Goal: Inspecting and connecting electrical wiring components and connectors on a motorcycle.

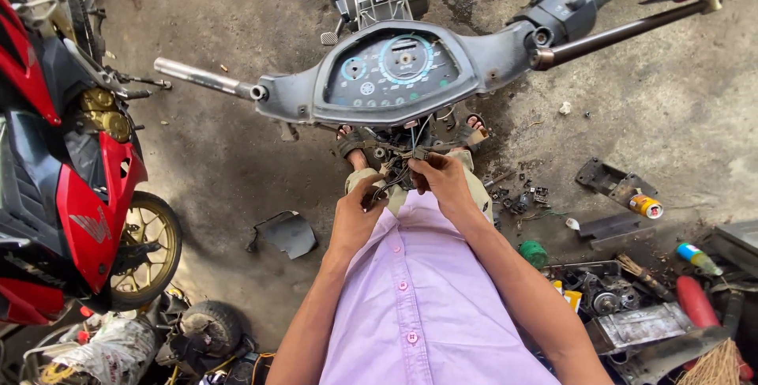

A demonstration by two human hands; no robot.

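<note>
Left hand (357, 210) | right hand (442, 180) | grip wires (403, 165) | yellow can (646, 206) right

Red motorcycle (67, 187) with gold wheel (146, 251) parked to my left on the concrete floor (221, 156). Grey plastic panel (288, 233) lies near it. To my right: spray cans (646, 206), green tape roll (534, 253), red tube (699, 302), broom (714, 365).

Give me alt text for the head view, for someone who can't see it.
Seen from above, a person's left hand and right hand work a bundle of wires under a stripped scooter handlebar with its instrument cluster. A red motorcycle stands to the left; parts and spray cans litter the concrete floor on the right.
</note>
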